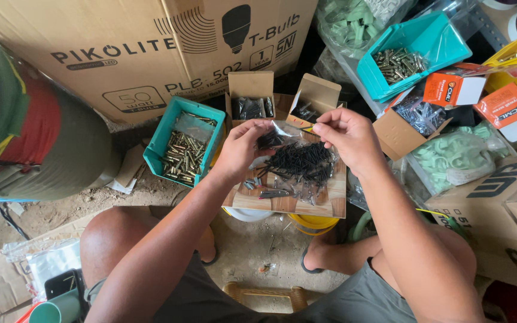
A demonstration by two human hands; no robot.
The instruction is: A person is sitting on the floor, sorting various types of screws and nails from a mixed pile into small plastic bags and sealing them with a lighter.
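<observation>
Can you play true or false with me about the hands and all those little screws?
1. Both hands, left hand and right hand, hold a clear plastic bag. True.
2. The black screws lie piled on a wooden board. True.
3. The teal bin beside the left hand is empty. False: it holds brass-coloured screws.
4. The board rests on a chair. False: it rests on buckets.
</observation>
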